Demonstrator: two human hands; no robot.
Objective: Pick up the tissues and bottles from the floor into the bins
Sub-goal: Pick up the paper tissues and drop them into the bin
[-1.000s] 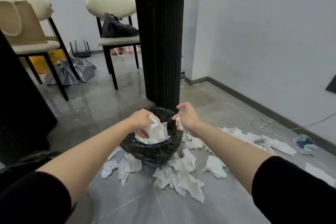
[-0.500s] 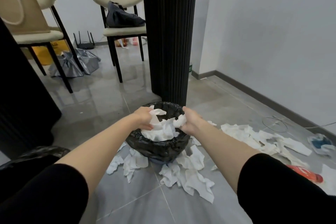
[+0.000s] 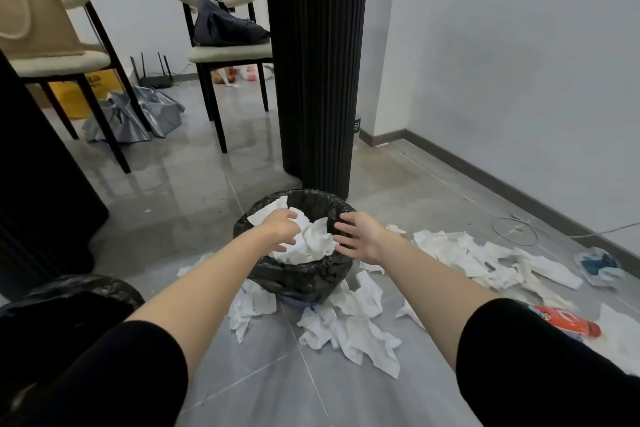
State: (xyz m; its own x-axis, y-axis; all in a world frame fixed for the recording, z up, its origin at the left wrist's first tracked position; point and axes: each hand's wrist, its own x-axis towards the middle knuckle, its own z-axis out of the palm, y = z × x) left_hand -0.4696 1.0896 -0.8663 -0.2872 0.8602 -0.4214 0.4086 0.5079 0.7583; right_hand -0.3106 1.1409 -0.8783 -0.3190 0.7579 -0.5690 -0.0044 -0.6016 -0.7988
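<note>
Right hand [image 3: 360,236] opened off tissues [image 3: 313,241], table leg [image 3: 315,80] behind bin [image 3: 301,279]

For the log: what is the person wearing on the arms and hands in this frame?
The left sleeve and right sleeve are plain black and end near the elbows, leaving the forearms bare. The left hand and right hand are bare too: no gloves, watch, rings or markings show.

place: looks like a home dining room tbh | cream chairs [image 3: 228,53] with bags [image 3: 228,26] dumped on them | wifi router [image 3: 154,80] and umbrella [image 3: 136,116] on the grey tile floor [image 3: 187,194]
</note>
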